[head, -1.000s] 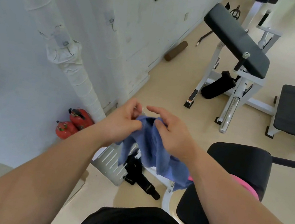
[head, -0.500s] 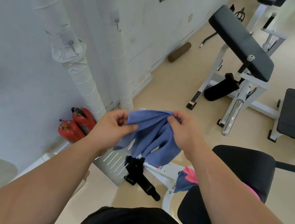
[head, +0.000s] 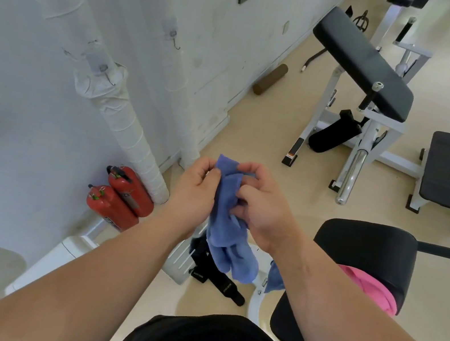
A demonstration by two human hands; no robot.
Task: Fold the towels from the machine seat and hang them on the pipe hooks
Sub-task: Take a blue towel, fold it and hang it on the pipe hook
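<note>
Hands, left (head: pixel 194 192) and right (head: pixel 264 207), pinch blue towel (head: pixel 226 230).

towel (head: pixel 224 227): soft matt blue cloth | seat (head: pixel 366 249): matt black vinyl | pipe (head: pixel 130 135): rough white wrap | bar (head: pixel 352 174): glossy chrome

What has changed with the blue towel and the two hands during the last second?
The left hand and right hand, apart half a second ago with the blue towel spread between them, have come together, doubling it. Both still pinch it. The pink towel stays on the seat.
</note>
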